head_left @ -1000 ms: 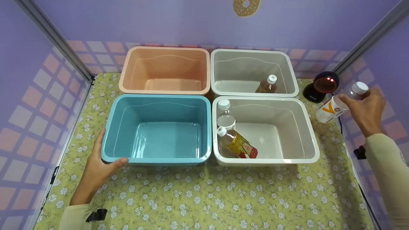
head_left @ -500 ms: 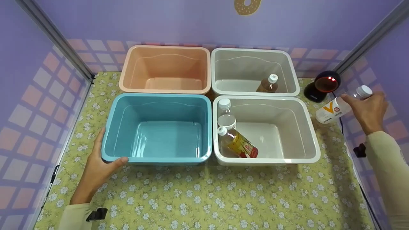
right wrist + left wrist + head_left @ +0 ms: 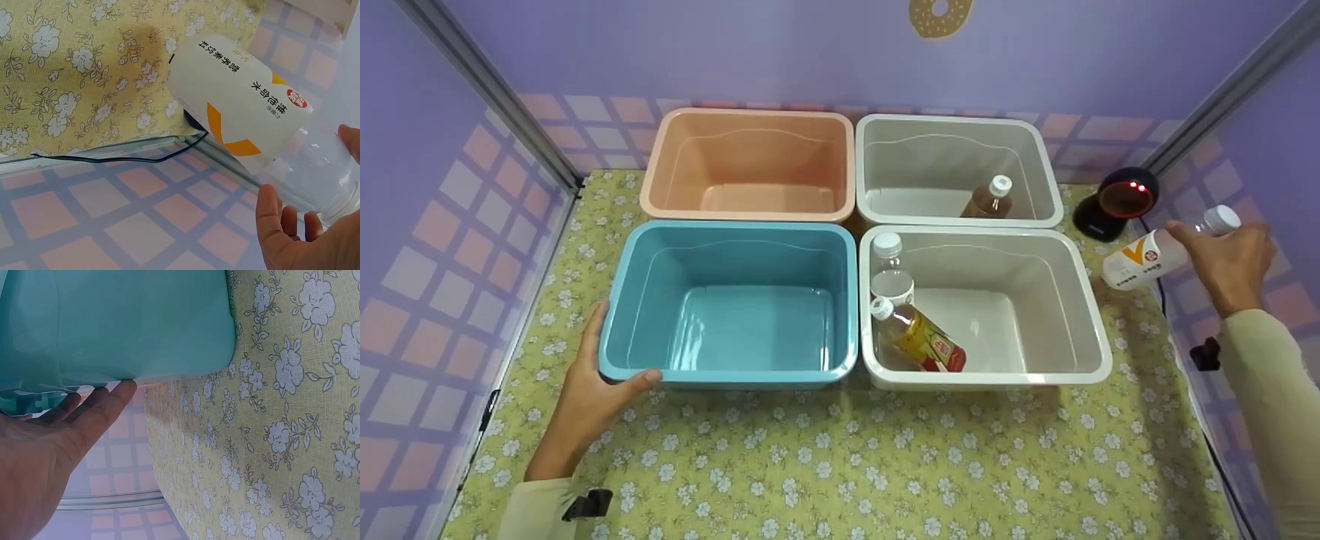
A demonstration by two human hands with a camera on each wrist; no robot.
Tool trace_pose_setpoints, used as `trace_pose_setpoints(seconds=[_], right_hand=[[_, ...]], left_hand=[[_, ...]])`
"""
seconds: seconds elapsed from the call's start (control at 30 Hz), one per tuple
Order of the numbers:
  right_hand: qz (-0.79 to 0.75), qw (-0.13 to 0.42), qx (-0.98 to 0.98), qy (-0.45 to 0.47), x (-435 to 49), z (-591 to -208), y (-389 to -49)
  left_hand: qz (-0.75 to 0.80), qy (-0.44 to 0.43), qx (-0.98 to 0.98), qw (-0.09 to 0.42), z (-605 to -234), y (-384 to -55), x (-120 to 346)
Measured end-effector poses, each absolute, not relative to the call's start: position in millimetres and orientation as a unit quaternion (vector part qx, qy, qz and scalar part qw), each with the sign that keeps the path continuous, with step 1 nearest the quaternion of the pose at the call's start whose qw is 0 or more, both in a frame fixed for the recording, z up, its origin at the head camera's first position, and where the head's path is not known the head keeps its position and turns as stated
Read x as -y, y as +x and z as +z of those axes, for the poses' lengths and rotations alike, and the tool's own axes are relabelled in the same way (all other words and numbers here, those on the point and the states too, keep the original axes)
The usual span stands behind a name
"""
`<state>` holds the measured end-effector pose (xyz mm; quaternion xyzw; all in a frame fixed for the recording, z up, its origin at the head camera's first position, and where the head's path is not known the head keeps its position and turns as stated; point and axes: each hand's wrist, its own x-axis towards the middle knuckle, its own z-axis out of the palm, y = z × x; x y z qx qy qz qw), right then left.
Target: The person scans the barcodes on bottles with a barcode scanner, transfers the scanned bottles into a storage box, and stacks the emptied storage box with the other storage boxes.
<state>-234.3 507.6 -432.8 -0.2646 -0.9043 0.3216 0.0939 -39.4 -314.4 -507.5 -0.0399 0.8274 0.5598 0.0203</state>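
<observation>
At right, the right hand point(image 3: 1234, 262) grips a clear, white-labelled plastic bottle point(image 3: 1141, 261); its cap end has just dipped, leaving it flatter near the black round-headed device point(image 3: 1128, 193), perhaps clear of the yellow flowered cloth point(image 3: 810, 465). The left hand point(image 3: 592, 394), spread wide, touches the blue rectangular plastic tub point(image 3: 735, 376).

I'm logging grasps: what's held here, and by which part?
The right hand holds the orange-marked bottle by its clear upper part, near the cap. The left hand touches the blue bin at its near left corner.

Bottle point(image 3: 1155, 256) tipped further over, white cap point(image 3: 1223, 218) lower and farther right; right grip point(image 3: 1230, 262) slightly lower.
</observation>
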Motion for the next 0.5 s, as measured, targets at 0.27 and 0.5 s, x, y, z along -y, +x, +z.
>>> trace_pose_setpoints(seconds=[0.27,0.5], right_hand=[[0.344,0.124,0.899,-0.24,-499.7,-425.7,-234.7],[0.362,0.151,0.891,-0.229,-494.1,-421.6,-236.0]], left_hand=[[0.558,-0.038,-0.829,0.014,-508.1,-39.3,314.3],[0.546,-0.047,-0.836,0.025,-507.6,-38.9,315.2]])
